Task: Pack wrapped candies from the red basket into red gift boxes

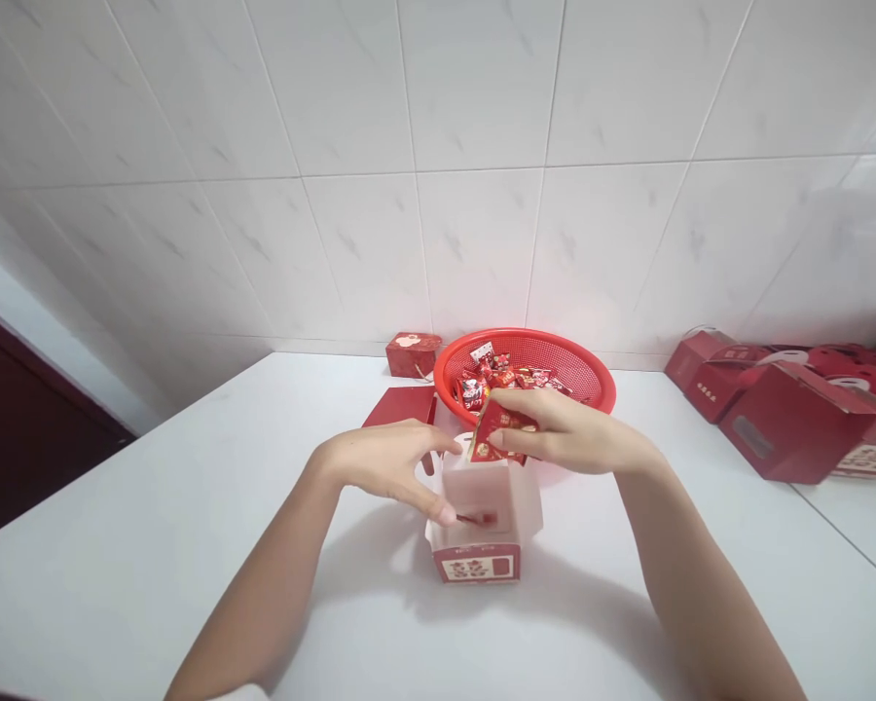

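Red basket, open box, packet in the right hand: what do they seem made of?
Red basket: probably plastic, glossy; its wall is evenly perforated.
Open box: likely thin card, printed red outside, plain white inside, with flaps.
Packet: perhaps film or foil, given its golden edge; finish unclear.

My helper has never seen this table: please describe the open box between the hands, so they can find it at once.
On the white table, find the red mesh basket by the tiled wall. Nearer to the camera, between the left hand and the right hand, is the small open box. Unlike the red boxes at the right, it shows its white inside from above.
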`<control>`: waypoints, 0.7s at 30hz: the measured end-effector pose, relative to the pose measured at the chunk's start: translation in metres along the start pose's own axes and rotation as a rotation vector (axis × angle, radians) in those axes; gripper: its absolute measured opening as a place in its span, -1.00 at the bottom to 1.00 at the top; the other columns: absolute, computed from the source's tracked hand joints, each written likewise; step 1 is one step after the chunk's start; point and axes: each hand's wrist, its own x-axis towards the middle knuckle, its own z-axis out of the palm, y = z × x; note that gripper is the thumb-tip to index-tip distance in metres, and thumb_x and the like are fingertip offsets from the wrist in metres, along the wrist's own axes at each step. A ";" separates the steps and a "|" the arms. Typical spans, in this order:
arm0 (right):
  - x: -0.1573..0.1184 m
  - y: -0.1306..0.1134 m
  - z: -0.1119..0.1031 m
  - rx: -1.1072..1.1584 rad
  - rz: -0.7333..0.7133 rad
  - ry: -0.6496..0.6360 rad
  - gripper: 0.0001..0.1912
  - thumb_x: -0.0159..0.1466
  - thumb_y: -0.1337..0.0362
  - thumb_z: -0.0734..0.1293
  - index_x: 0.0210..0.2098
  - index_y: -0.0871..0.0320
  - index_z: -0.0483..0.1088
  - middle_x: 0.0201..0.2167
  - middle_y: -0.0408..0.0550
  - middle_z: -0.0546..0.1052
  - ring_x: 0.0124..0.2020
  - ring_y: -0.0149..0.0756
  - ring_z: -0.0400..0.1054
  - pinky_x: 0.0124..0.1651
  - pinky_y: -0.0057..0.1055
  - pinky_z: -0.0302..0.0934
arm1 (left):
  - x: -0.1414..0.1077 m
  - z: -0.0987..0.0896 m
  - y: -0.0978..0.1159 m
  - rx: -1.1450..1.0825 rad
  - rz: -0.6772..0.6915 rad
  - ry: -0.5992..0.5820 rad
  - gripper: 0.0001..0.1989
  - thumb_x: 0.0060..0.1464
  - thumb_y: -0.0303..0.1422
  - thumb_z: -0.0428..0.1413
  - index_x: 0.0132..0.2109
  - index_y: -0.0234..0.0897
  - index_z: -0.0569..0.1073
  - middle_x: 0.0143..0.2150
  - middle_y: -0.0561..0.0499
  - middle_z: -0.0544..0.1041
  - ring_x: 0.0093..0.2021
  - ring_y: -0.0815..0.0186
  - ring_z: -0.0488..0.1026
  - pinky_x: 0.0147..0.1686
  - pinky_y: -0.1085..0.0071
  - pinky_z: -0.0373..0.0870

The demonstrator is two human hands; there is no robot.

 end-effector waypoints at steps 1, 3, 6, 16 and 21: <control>-0.001 -0.003 0.003 -0.058 -0.005 -0.013 -0.80 0.32 0.29 0.23 -0.44 0.09 0.19 -0.53 -0.24 0.33 -0.51 -0.40 0.18 -0.46 -0.43 0.03 | 0.000 0.000 0.000 -0.018 0.013 -0.015 -0.40 -0.17 0.07 0.30 -0.01 -0.14 0.56 -0.15 0.00 0.59 -0.16 0.15 0.52 -0.24 0.46 0.35; -0.001 -0.007 0.008 -0.126 -0.029 -0.033 -0.85 0.34 0.33 0.20 -0.39 0.09 0.26 -0.50 -0.21 0.38 -0.50 -0.39 0.21 -0.46 -0.43 0.04 | 0.000 0.000 -0.002 -0.056 0.029 -0.042 -0.38 -0.15 0.05 0.30 0.03 -0.15 0.54 -0.12 -0.01 0.59 -0.12 0.14 0.51 -0.24 0.46 0.33; -0.003 -0.011 0.012 -0.161 -0.100 -0.049 -0.82 0.37 0.36 0.16 -0.26 0.10 0.39 -0.38 -0.11 0.50 -0.39 -0.32 0.34 -0.37 -0.41 0.14 | 0.000 0.001 -0.003 -0.072 0.015 -0.017 -0.30 -0.17 0.05 0.31 0.11 -0.16 0.50 -0.02 -0.02 0.57 -0.06 0.14 0.50 -0.24 0.48 0.33; -0.004 -0.013 0.020 -0.191 -0.211 -0.025 -0.77 0.41 0.28 0.23 -0.02 0.10 0.46 -0.05 0.00 0.59 -0.10 -0.21 0.48 -0.10 -0.33 0.30 | 0.000 0.002 -0.006 -0.143 0.107 -0.079 -0.34 -0.08 -0.02 0.30 0.18 -0.09 0.47 0.10 0.00 0.54 0.01 0.15 0.47 -0.14 0.48 0.33; -0.015 -0.017 0.011 -0.260 -0.167 0.054 -0.74 0.43 0.22 0.21 0.02 0.08 0.46 -0.03 -0.02 0.59 -0.08 -0.20 0.49 -0.11 -0.33 0.33 | -0.001 0.004 -0.008 -0.102 0.093 -0.052 -0.15 -0.09 0.05 0.30 0.32 -0.09 0.34 0.23 -0.07 0.47 0.08 0.12 0.45 -0.07 0.43 0.34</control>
